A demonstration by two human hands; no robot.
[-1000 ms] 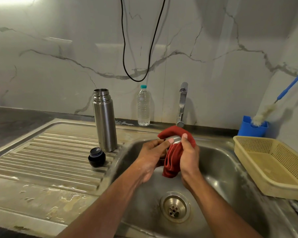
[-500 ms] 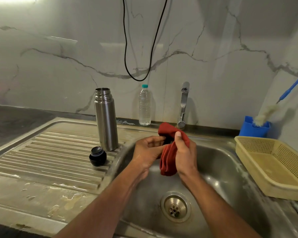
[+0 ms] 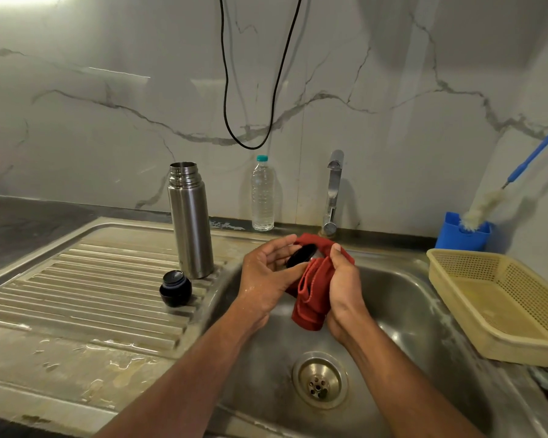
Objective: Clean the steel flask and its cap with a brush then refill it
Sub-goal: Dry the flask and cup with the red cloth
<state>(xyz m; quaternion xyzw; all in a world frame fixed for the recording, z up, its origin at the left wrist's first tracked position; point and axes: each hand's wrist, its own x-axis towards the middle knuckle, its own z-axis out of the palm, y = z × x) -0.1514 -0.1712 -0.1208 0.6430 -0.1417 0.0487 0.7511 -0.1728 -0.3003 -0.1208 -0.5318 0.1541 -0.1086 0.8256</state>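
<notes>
Marble-veined wall, wet steel sink (image 3: 393, 298). Steel flask (image 3: 190, 221) stands open on the drainboard, left. Left hand (image 3: 266, 276) cradles the dark-lined cap (image 3: 300, 255), fingers loosely curled; right hand (image 3: 342, 282) clamps the red cloth (image 3: 312, 289). Wet fingers could drop the cap into the basin.

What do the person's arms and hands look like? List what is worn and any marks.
Both forearms are bare, with no sleeves in view. The left hand and right hand wear no gloves, and no rings, watch or bands show. Water droplets glisten on the left hand and wrist. No markings are visible.
</notes>
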